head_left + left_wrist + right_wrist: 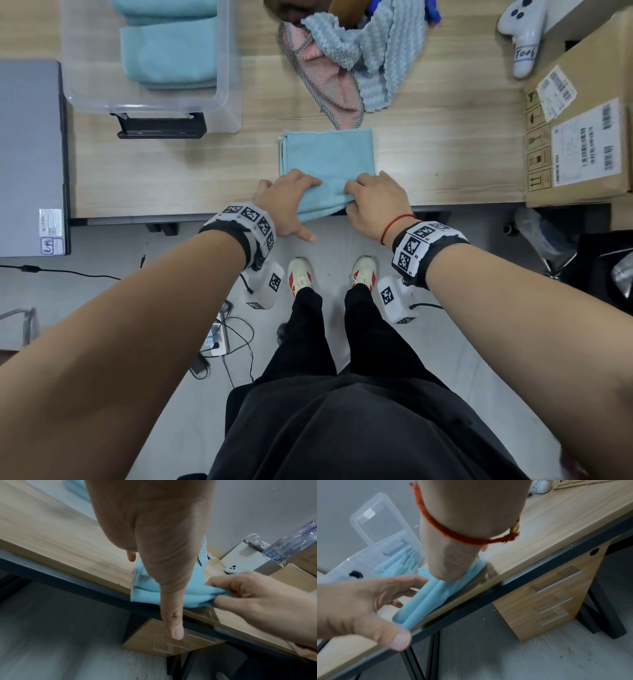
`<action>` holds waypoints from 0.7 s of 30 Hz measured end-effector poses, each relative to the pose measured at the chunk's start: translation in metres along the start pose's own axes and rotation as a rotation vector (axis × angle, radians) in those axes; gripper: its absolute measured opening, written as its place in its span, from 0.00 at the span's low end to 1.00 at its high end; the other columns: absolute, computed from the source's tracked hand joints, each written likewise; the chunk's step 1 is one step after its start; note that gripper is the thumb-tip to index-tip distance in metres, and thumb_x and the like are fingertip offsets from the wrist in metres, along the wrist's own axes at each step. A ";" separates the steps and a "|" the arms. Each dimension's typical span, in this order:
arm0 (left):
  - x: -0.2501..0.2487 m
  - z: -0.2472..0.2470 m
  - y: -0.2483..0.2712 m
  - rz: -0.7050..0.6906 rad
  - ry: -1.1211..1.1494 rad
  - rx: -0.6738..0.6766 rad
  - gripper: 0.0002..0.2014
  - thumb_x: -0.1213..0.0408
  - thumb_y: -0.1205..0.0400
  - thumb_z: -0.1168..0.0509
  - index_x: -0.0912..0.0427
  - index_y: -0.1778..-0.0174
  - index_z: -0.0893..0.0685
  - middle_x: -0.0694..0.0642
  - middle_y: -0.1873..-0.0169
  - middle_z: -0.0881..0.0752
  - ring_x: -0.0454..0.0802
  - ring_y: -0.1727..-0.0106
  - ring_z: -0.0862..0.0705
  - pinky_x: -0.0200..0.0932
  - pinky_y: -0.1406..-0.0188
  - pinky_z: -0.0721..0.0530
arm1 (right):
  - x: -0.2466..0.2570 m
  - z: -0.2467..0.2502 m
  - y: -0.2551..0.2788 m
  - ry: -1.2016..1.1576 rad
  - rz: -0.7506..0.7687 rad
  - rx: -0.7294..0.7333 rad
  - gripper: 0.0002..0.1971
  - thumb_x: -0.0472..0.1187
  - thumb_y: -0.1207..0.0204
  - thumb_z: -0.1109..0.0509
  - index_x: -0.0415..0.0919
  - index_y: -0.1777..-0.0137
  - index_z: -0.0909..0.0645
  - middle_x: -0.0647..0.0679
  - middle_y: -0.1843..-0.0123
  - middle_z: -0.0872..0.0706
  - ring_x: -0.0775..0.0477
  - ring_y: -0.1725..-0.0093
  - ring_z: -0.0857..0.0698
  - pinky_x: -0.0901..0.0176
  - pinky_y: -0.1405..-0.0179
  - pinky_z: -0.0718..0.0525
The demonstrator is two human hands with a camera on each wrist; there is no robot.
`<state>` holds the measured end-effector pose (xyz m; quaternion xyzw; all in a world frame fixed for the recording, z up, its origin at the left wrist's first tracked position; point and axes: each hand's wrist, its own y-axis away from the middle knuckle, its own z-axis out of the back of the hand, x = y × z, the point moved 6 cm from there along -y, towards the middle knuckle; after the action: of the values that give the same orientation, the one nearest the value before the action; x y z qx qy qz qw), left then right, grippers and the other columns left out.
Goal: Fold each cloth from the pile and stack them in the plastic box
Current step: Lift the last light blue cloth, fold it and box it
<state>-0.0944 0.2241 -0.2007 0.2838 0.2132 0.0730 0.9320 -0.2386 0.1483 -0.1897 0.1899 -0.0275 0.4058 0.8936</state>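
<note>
The person is standing at the bench (445,164) with both hands on the near edge of a light blue cloth (330,154), which is lying folded into a rough rectangle, its near part hanging slightly past the bench edge. The left hand (287,202) is resting on the cloth's near left corner with fingers mostly extended and the thumb sticking out toward the floor; whether anything is pinched beneath it I cannot tell. The right hand (373,202) is making a closed grip, fingers and thumb pinching the bunched near edge at the right.

The cloth is stretching away from both hands toward the far side, so a fold would probably be carrying this near edge forward over the rest. The plastic box (224,85), already holding folded blue cloths, is sitting up and to the left, so the left hand is the nearer one to it. The pile (346,65) of unfolded cloths is lying just beyond the blue one.
</note>
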 end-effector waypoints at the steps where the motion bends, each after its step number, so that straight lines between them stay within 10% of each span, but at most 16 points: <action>1: 0.000 0.000 0.001 0.000 -0.018 0.003 0.53 0.41 0.41 0.19 0.46 0.21 0.37 0.47 0.29 0.31 0.48 0.28 0.29 0.55 0.30 0.36 | -0.001 0.004 0.000 -0.026 -0.018 0.006 0.11 0.43 0.25 0.40 0.40 0.48 0.20 0.43 0.54 0.16 0.35 0.55 0.18 0.48 0.41 0.27; 10: 0.027 0.018 -0.019 0.228 0.162 -0.107 0.15 0.51 0.19 0.34 0.48 0.38 0.20 0.55 0.43 0.17 0.61 0.38 0.21 0.56 0.34 0.30 | -0.031 0.017 -0.026 -0.307 -0.182 0.139 0.14 0.46 0.20 0.43 0.46 0.39 0.22 0.37 0.50 0.14 0.32 0.50 0.18 0.52 0.59 0.28; 16: 0.043 0.021 -0.033 0.190 0.375 -0.178 0.19 0.47 0.15 0.41 0.59 0.43 0.16 0.63 0.45 0.14 0.64 0.44 0.18 0.51 0.45 0.23 | -0.043 0.017 -0.026 -0.448 -0.128 0.206 0.26 0.65 0.31 0.28 0.51 0.40 0.24 0.50 0.52 0.16 0.43 0.53 0.18 0.54 0.53 0.23; 21: 0.048 0.025 -0.036 0.178 0.535 -0.217 0.20 0.42 0.19 0.38 0.56 0.54 0.13 0.56 0.62 0.15 0.55 0.58 0.17 0.44 0.59 0.24 | -0.053 0.011 -0.041 -0.415 -0.169 0.098 0.10 0.49 0.21 0.32 0.43 0.49 0.20 0.44 0.54 0.14 0.36 0.51 0.17 0.54 0.58 0.27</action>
<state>-0.0395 0.1948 -0.2194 0.1709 0.4166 0.2491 0.8574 -0.2428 0.0821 -0.2036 0.3141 -0.1748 0.2827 0.8893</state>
